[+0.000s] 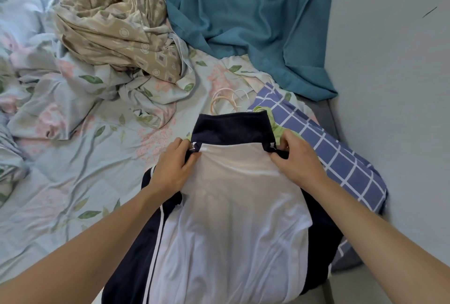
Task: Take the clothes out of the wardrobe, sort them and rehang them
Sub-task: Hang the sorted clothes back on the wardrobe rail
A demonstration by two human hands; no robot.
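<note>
A white and navy jacket (233,211) lies back-up on the bed in front of me, its navy collar pointing away. My left hand (174,164) pinches the jacket's left shoulder beside the collar. My right hand (295,157) pinches the right shoulder. Under the jacket on the right lies a blue checked garment (341,157), and a bit of light green cloth (272,118) shows by the collar. Pale plastic hanger hooks (226,100) stick out just beyond the collar.
The bed carries a floral sheet (73,181). A crumpled beige patterned cloth (117,25) lies at the back left. A teal cloth (255,16) is spread at the back right. A grey wall (394,84) runs along the bed's right side.
</note>
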